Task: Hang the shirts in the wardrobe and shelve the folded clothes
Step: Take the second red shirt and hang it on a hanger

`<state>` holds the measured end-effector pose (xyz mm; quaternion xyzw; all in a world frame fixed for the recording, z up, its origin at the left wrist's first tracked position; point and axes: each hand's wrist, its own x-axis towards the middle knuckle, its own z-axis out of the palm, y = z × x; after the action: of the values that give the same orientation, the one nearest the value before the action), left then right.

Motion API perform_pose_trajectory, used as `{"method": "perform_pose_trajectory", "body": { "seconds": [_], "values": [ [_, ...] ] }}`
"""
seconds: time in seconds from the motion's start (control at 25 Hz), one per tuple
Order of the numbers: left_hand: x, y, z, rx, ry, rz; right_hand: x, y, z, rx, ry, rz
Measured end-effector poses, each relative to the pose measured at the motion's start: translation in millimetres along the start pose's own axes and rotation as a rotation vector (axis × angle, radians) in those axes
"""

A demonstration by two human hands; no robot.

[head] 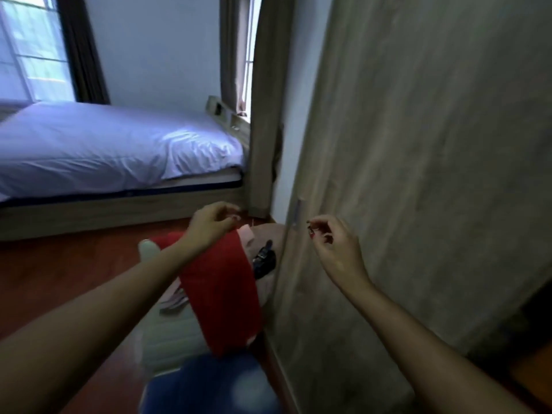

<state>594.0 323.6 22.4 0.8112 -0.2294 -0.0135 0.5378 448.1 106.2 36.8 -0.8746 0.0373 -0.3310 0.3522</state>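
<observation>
Left hand [213, 222] hangs over the top of the clothes pile, fingers curled in, thumb and fingertips close together; motion blur means I cannot tell whether they pinch anything. Right hand [334, 246] is up just beside the wardrobe door [418, 174], thumb and forefinger tips drawn together a little short of the slim handle [297, 213], and again I cannot tell if something thin sits between them. The two hands are well apart.

Red garment [221, 294] lies right under the left wrist and forearm, running as a broad band down toward the bottom of the view. Whether it is draped over the arm or only passes behind it, hard to call. Pink garment [263, 234] peeks out beyond it, just below the left fingertips and touching the door's edge. A black strapped item [263, 258] sits between red and pink, too blurred to name.

Under the red band a pale ribbed shape [170, 330] rests on the wooden floor [59, 264], mostly hidden. A blue blur [209, 386] is cut off by the bottom edge. The bed [119, 150] stands along the far edge of the floor
</observation>
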Motion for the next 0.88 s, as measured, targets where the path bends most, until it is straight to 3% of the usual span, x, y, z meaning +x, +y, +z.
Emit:
{"method": "perform_pose_trajectory", "body": {
  "seconds": [0.12, 0.32, 0.52, 0.68, 0.8, 0.88],
  "values": [
    [29.7, -95.5, -63.4, 0.312, 0.145, -0.182, 28.9, -0.5, 89.2, 0.026, -0.14, 0.079],
    [66.4, -201.1, -95.7, 0.48, 0.047, -0.266, 71.6, 24.6, 222.5, 0.148, -0.327, 0.411],
    [92.3, -245.7, -86.2, 0.549, 0.036, -0.316, 101.4, 44.1, 289.8, 0.295, -0.277, 0.724],
    [102.7, -264.4, -89.6, 0.457, 0.133, -0.293, 117.2, 48.9, 304.9, 0.398, -0.228, 0.886],
    [96.2, -244.2, -90.0, 0.299, 0.269, -0.147, 126.2, 32.0, 296.8, 0.835, -0.059, 0.949],
    [82.7, -213.7, -90.2, -0.015, 0.283, -0.03, 125.8, 22.8, 275.7, 1.07, 0.03, 0.884]
  ]
}}
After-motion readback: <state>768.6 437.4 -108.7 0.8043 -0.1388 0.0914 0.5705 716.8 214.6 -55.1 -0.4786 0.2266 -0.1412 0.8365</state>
